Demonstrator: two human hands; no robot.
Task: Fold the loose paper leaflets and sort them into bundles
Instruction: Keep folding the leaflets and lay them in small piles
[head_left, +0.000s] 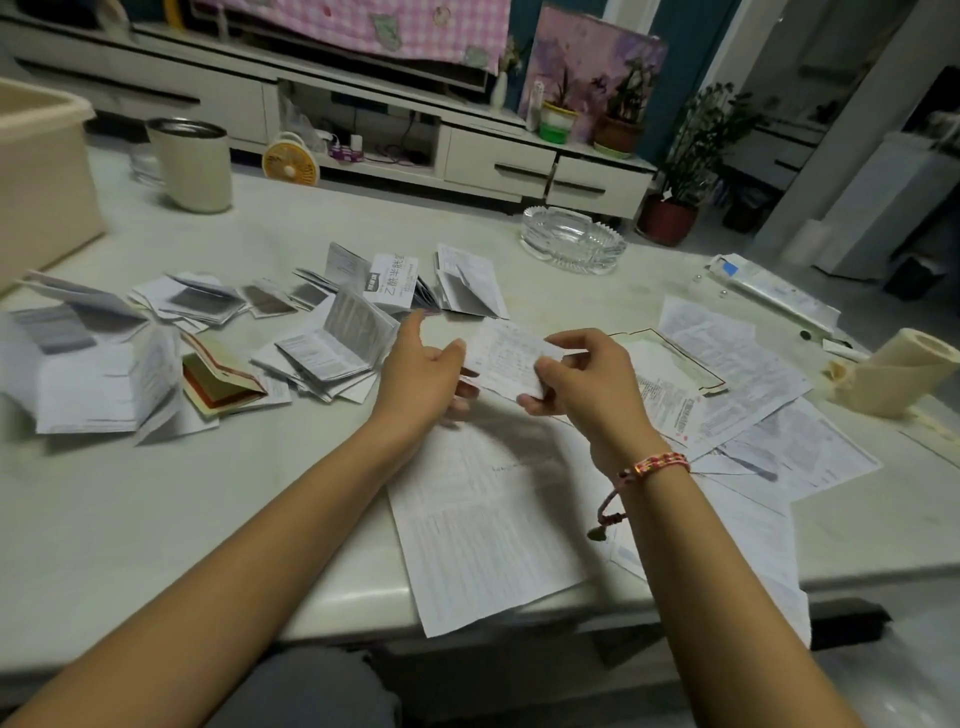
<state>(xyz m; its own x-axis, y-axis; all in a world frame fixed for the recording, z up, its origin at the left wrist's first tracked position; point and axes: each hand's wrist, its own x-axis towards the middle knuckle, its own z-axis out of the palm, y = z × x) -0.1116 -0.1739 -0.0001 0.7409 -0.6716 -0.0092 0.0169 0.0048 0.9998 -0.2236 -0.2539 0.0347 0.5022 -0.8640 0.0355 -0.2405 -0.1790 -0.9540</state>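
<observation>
- The right hand (587, 379) pinches a small folded white leaflet (511, 358) at its right end, thumb on top and fingers curled beneath.
- The left hand (426, 369) grips the same leaflet at its left end, fingers curled under it and thumb lifted clear.
- The leaflet is held in the air between both hands, above the middle of the pale marble-look table (208, 493), tilted slightly with its printed face up.
- A braided pink and yellow bracelet (654, 462) circles the right wrist.
- Below the forearms lies a large unfolded white printed sheet (493, 530), its near corner hanging over the table edge.
- To the right, more flat unfolded printed sheets (737, 364) overlap one another in a loose spread.
- To the left, a scatter of folded white leaflets (322, 348) lies in rough heaps, some half sprung open.
- Among them sits a folded red and gold leaflet (223, 379), and a white carton with dark lettering (395, 280) stands behind them.
- A clear glass ashtray (571, 239) rests at the far edge.
- A cream cup with a metal rim (189, 166) stands at the far left, beside a beige plastic tub (41, 171).
- A cream-coloured roll (893, 369) lies at the right edge.
</observation>
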